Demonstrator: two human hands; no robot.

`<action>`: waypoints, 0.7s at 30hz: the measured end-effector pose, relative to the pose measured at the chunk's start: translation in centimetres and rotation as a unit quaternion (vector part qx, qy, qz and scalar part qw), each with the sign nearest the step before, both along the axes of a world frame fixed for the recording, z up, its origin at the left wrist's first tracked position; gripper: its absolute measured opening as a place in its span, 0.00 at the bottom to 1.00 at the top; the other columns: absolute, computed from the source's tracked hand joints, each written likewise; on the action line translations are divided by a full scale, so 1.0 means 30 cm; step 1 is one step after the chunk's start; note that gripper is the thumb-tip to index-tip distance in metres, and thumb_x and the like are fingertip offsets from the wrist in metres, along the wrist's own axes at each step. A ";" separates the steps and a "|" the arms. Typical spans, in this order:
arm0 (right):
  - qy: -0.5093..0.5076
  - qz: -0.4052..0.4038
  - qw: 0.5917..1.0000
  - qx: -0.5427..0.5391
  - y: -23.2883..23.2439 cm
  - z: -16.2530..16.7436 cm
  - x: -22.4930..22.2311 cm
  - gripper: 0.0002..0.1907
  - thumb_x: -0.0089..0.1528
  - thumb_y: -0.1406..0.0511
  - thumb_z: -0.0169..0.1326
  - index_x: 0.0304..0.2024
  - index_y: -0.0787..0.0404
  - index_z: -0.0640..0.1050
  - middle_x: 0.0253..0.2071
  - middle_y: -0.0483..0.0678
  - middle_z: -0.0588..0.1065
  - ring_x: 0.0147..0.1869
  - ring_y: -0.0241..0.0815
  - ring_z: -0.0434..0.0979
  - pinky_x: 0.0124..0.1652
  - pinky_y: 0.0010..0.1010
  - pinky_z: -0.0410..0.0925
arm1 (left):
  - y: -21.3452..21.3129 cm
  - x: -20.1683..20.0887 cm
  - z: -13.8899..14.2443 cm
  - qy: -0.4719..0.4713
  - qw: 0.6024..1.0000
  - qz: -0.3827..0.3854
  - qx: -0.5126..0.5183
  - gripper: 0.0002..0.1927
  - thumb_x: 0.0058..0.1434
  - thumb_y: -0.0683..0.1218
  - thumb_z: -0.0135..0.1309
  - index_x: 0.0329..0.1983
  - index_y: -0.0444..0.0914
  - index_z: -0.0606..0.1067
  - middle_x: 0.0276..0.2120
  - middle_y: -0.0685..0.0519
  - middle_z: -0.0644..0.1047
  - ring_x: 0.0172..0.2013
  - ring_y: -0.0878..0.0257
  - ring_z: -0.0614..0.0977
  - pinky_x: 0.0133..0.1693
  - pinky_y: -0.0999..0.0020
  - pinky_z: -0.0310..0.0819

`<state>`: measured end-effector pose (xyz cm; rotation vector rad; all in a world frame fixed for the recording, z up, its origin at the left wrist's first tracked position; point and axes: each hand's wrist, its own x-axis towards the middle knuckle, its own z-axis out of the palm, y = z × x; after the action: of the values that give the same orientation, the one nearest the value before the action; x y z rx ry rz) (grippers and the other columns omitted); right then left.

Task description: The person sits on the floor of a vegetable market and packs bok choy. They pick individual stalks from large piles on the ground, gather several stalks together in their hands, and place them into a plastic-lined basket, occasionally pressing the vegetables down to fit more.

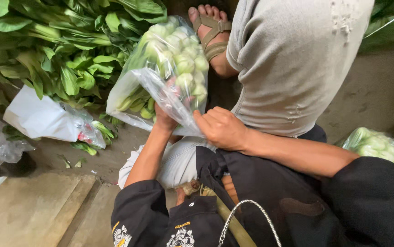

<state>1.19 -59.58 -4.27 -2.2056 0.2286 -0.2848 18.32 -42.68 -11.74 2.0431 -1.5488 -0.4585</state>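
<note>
Both hands grip the clear bag (160, 68) of greens: left hand (165, 120), right hand (222, 128).

Bare concrete floor (380, 91), pale boards (32, 210) at lower left, perhaps wooden; leafy greens (59, 50) heaped behind.

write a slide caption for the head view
Both hands, left and right, hold a clear bag of bok choy beside loose greens.

Glossy clear plastic bag (160, 91), matt grey cloth trousers (293, 59), rough concrete floor (375, 91).
</note>
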 end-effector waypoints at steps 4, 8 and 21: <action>-0.024 0.008 0.999 0.019 0.016 0.019 0.015 0.19 0.54 0.68 0.54 0.47 0.73 0.77 0.26 0.46 0.70 0.31 0.42 0.71 0.33 0.33 0.65 | 0.022 -0.044 0.100 -0.104 0.991 0.042 0.069 0.40 0.55 0.45 0.77 0.65 0.37 0.66 0.59 0.41 0.72 0.55 0.39 0.77 0.54 0.46 0.72; -0.019 0.005 1.000 0.005 0.037 0.007 0.003 0.20 0.54 0.69 0.53 0.47 0.75 0.77 0.25 0.46 0.69 0.30 0.42 0.71 0.33 0.32 0.65 | 0.027 -0.094 0.024 0.005 0.998 0.067 -0.003 0.46 0.54 0.40 0.74 0.71 0.34 0.60 0.65 0.35 0.67 0.59 0.35 0.72 0.60 0.43 0.69; 0.034 -0.032 0.999 -0.007 0.007 0.083 0.031 0.25 0.56 0.63 0.58 0.52 0.73 0.75 0.26 0.49 0.71 0.33 0.46 0.73 0.35 0.37 0.66 | -0.065 -0.036 0.024 0.004 1.000 0.026 -0.010 0.49 0.53 0.49 0.75 0.72 0.35 0.58 0.64 0.36 0.67 0.62 0.35 0.71 0.61 0.41 0.68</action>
<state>2.11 -59.37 -1.78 -2.2268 0.3348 -0.2474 17.24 -44.62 -11.02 2.0588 -1.4847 -0.4298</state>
